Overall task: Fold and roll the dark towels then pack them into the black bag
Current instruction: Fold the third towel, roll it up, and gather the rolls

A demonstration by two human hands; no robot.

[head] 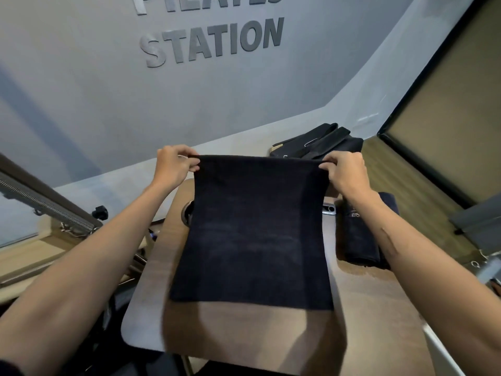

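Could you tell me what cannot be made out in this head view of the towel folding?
- Table under the held towel: hidden by the cloth.
- Black bag: its near side is covered by the towel's top edge and the right hand.
- Folded towel: partly behind the right forearm; its pale lettering is too small to read.
- Wall lettering: top word cut off by the frame edge.
- Left hand: fingertips tucked behind the cloth.
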